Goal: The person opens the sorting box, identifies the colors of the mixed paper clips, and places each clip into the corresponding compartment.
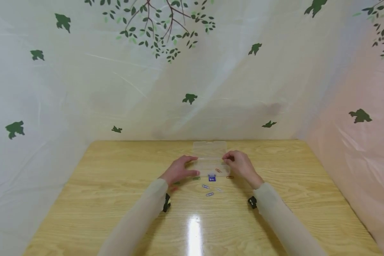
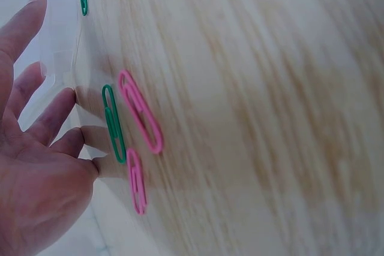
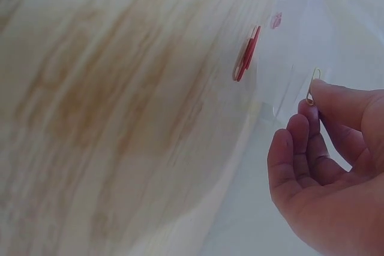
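Observation:
A clear plastic box [image 1: 208, 165] stands at the back of the table with its lid [image 1: 209, 147] raised. My left hand [image 1: 180, 170] is at the box's left side, thumb and fingers spread apart and extended, fingertips right at its edge. At the right side, my right hand [image 1: 241, 165] pinches a yellow paper clip [image 3: 313, 86] between thumb and forefinger, over the box. A red paper clip [image 1: 218, 170] shows inside the box through the clear plastic. A blue clasp-like piece [image 1: 212, 177] sits at the front edge.
Blue paper clips [image 1: 209, 194] and a whitish one [image 1: 219, 190] lie before the box. A red paper clip [image 3: 247, 55] lies by its right front corner. Green [image 2: 113, 124] and pink paper clips [image 2: 141, 112] lie beside my left hand. A patterned sheet [image 1: 140, 99] hangs behind the table.

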`<state>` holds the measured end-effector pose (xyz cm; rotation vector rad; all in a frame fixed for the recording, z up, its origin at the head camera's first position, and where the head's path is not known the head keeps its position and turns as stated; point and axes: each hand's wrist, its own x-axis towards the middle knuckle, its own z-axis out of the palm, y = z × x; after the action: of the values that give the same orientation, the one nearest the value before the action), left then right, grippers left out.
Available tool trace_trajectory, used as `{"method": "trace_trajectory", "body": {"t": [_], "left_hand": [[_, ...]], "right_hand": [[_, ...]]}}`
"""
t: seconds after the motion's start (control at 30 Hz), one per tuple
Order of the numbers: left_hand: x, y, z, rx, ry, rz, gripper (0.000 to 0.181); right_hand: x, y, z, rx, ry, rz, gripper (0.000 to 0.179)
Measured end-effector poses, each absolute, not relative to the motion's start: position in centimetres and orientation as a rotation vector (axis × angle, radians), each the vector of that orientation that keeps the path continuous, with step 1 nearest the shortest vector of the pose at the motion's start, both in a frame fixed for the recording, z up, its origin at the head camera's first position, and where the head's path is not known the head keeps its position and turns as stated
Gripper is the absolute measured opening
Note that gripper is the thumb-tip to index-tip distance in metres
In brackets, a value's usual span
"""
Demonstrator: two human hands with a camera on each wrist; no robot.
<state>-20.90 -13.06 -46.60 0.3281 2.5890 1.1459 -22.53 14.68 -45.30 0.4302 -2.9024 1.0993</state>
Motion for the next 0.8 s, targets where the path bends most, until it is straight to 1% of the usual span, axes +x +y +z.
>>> {"method": "trace_trajectory", "body": {"t": [0.6, 0.8], "left_hand": [[-20.71, -12.95, -46.47, 0.289, 2.59, 1.16, 0.068], [-20.66, -12.89, -46.33, 0.32, 2.591, 1.17, 0.067]], "right_hand": [[-22.43, 14.42, -45.37, 0.426, -2.916, 1.091, 0.01], [-22.5, 14.52, -45.52, 0.405, -2.926, 1.075, 0.01]]}}
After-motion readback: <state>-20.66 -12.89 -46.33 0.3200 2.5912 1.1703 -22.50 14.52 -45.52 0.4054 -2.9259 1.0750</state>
